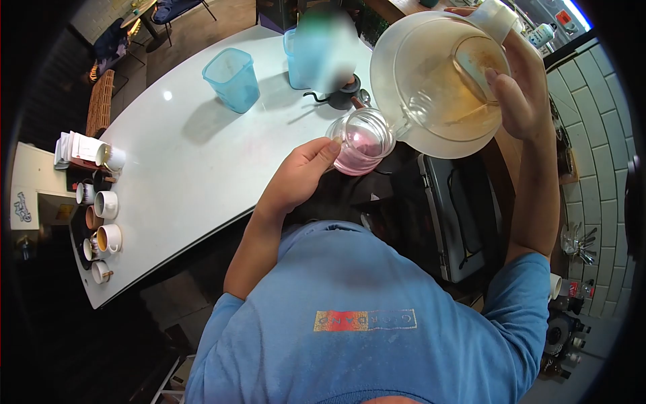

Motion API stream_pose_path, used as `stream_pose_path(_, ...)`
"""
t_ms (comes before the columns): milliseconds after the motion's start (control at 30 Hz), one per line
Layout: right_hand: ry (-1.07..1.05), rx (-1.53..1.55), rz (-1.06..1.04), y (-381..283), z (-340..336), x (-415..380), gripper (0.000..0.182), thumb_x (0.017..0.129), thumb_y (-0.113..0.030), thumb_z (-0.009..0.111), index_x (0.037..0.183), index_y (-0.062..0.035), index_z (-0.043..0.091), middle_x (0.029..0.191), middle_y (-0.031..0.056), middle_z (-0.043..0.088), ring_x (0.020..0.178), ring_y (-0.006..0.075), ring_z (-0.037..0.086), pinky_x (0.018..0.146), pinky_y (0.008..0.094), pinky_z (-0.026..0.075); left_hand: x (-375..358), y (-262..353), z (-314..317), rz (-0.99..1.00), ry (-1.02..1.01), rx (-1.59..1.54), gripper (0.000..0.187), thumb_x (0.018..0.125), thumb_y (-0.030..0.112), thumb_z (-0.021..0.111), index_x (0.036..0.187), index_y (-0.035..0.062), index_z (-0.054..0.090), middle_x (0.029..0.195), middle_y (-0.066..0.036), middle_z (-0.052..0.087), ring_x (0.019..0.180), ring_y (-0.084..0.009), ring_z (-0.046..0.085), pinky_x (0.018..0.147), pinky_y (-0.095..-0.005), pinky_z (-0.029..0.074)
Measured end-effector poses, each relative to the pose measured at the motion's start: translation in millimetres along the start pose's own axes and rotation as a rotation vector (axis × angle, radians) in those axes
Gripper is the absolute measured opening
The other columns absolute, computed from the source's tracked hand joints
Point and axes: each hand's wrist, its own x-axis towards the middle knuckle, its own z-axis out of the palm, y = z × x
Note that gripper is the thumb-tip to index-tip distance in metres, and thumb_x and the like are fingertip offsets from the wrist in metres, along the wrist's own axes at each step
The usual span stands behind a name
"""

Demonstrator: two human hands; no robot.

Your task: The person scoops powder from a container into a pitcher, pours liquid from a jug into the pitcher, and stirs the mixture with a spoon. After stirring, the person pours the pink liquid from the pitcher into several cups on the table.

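My left hand (pixel 299 174) grips a clear glass jar (pixel 360 158) with pink contents, its thumb near the rim. The jar is held in front of my chest, by the counter's near edge. My right hand (pixel 521 101) is closed around a big translucent plastic pitcher (pixel 420 54), thumb on its side. Tilted over, the pitcher has its spout (pixel 402 128) right at the jar's mouth. A thin yellowish-brown liquid shows inside the pitcher.
On the white counter (pixel 182 155) stand two light blue plastic tubs, one at the left (pixel 232 81), the other (pixel 296 64) partly behind a blurred patch. A small black kettle (pixel 343 97) sits near the jar. Several cups (pixel 106 204) crowd the far left end.
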Motion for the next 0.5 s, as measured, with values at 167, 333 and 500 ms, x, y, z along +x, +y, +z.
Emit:
stream_pose_path(167, -0.021, -0.04, -0.056, -5.3, 8.6, 8.3, 0.058, 0.068, -0.018, 0.046, 0.119, 0.0096, 0.048, 0.115, 0.0195, 0.055, 0.108, 0.0267, 0.052, 0.096, 0.0338, 0.037, 1.3, -3.2, -10.0, -0.004, 0.006, 0.024, 0.034, 0.097, 0.038, 0.045, 0.085, 0.0086, 0.057, 0.068, 0.009, 0.038, 0.059, -0.0021, 0.03, 0.053, -0.0186, 0.027)
stream_pose_path(333, -0.027, -0.064, -0.046, -8.3, 13.5, 13.2, 0.058, 0.068, -0.018, 0.046, 0.119, 0.0092, 0.048, 0.114, 0.0192, 0.056, 0.107, 0.0262, 0.053, 0.095, 0.0335, 0.037, -0.1, -5.5, -15.5, 0.001, -0.004, 0.019, 0.035, 0.097, 0.039, 0.044, 0.084, 0.0085, 0.056, 0.067, 0.009, 0.037, 0.059, -0.0024, 0.029, 0.053, -0.019, 0.027)
stream_pose_path(500, -0.04, -0.072, -0.022, -12.6, 17.9, 16.3, 0.058, 0.067, -0.017, 0.046, 0.119, 0.0089, 0.049, 0.113, 0.0189, 0.057, 0.106, 0.0258, 0.053, 0.095, 0.0328, 0.037, -3.0, -10.5, -20.4, 0.001, 0.004, 0.016, 0.036, 0.097, 0.039, 0.043, 0.084, 0.0078, 0.056, 0.066, 0.009, 0.036, 0.058, -0.0023, 0.029, 0.052, -0.0191, 0.027)
